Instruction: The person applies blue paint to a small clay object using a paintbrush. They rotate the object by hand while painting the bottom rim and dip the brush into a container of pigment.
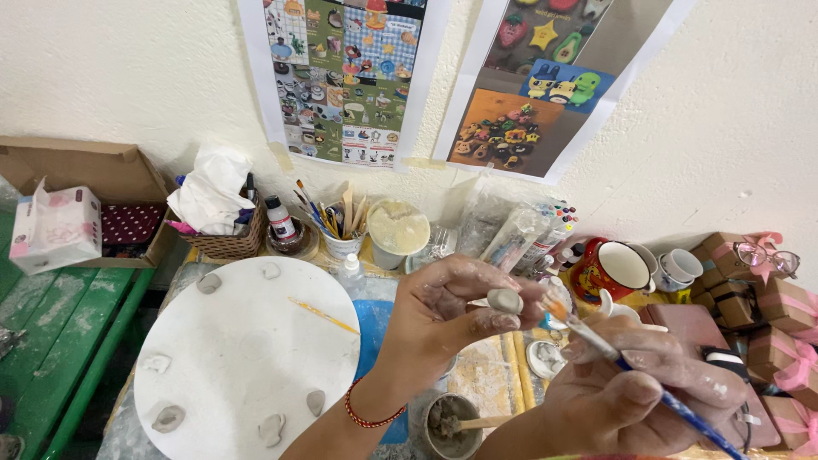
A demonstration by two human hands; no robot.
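- Head view looked down on a cluttered craft table against a white wall [128, 68].
- Left hand [443, 319] was raised, clay-smeared, pinching a small grey clay piece [505, 300] between thumb and fingertips; a red string bracelet [368, 416] sat at the wrist.
- Right hand [643, 379] gripped a blue-handled paintbrush [635, 372] like a pen, its bristle tip just beside the clay piece, touching or nearly so; could not tell which.
- Round white board [247, 349] lay to the left, with small grey clay lumps [168, 417] spaced around its rim and a thin wooden stick [322, 316] resting on it.
- Small pot of grey slip [452, 426] stood below the hands, a wooden tool standing in it.
- Behind: cup of brushes [341, 230], wicker basket [226, 243], red mug [609, 268], tissue box [55, 228] in front of an open cardboard box.
- Pink-ribboned brown gift boxes [784, 332] were stacked at far right, a pair of glasses [767, 255] on top.
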